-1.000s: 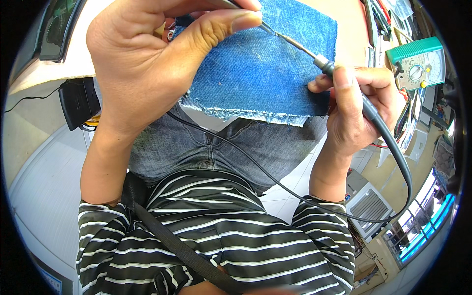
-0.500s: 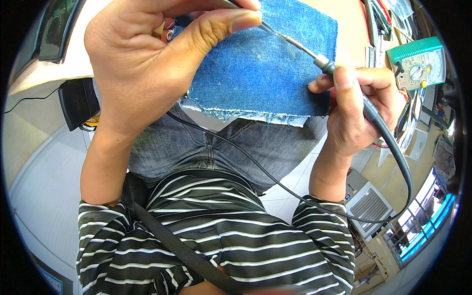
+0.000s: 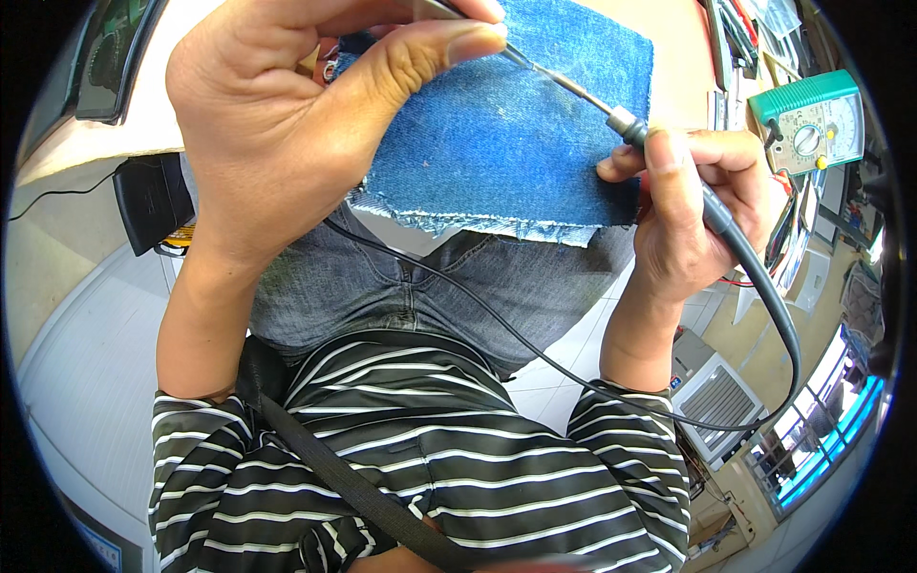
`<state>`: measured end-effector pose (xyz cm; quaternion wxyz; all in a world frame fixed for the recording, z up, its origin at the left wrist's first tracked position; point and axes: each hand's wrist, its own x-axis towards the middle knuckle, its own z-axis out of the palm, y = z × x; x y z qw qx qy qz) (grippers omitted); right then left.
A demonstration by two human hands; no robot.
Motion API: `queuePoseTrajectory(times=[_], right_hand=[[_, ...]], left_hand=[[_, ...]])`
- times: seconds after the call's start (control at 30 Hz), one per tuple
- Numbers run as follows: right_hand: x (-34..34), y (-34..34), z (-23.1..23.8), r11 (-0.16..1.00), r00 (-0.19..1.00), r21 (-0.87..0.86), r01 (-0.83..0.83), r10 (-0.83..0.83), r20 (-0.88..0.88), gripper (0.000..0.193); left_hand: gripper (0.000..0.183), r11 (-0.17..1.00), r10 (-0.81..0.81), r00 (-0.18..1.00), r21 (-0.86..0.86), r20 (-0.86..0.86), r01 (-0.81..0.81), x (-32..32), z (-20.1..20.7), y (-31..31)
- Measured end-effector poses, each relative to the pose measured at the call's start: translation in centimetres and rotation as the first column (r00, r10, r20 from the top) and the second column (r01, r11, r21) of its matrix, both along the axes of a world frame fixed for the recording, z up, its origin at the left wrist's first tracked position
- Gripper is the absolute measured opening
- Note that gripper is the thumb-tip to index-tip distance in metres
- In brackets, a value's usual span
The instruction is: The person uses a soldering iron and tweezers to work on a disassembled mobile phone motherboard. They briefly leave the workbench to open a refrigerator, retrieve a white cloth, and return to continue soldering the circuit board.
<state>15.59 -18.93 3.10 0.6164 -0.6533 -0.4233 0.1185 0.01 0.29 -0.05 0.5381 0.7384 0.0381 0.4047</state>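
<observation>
My right hand (image 3: 690, 215) grips a soldering iron (image 3: 626, 124) by its dark handle, thumb on top. The iron's thin metal tip slants up and left. In my left hand (image 3: 258, 134), between thumb and fingers, are slim metal tweezers (image 3: 517, 55), partly covered by the fingertips. The points of the tweezers and the iron's tip meet, or nearly meet, over a piece of blue denim (image 3: 497, 153) with a frayed near edge. Whether anything small sits between them is too fine to make out. The iron's black cable (image 3: 497, 320) loops to the right and back across my lap.
A green and cream analog multimeter (image 3: 812, 124) stands on the right, beside scattered tools and papers. At the far left of the pale table (image 3: 105, 148) lies a dark glossy device (image 3: 110, 62). A black box (image 3: 151, 201) hangs by the table's left edge.
Almost nothing differs. The iron and my right hand have shifted very slightly to the left; the tweezers stay at its tip.
</observation>
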Motion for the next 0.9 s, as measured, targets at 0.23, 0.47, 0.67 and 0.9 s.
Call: queuePoseTrajectory(times=[0.23, 0.47, 0.67, 0.9], right_hand=[[0.01, 0.03, 0.05, 1.000, 1.000, -0.001, -0.004, 0.004, 0.002, 0.011], [-0.16, 0.13, 0.21, 1.000, 1.000, -0.009, 0.009, -0.009, 0.001, 0.010], [-0.02, -0.05, 0.11, 1.000, 1.000, -0.014, 0.002, -0.003, -0.013, 0.010], [0.04, -0.14, 0.10, 1.000, 0.998, 0.005, -0.015, 0.016, -0.057, 0.015]], left_hand=[[0.017, 0.999, 0.004, 1.000, -0.033, 0.004, -0.004, 0.02, -0.03, -0.25], [0.017, 1.000, -0.001, 1.000, -0.022, -0.008, 0.001, -0.19, -0.19, -0.05], [0.016, 0.999, 0.015, 1.000, -0.049, -0.012, -0.016, 0.01, 0.06, -0.44], [0.017, 0.999, 0.015, 0.999, -0.039, -0.046, -0.017, -0.56, -0.22, -0.31]])
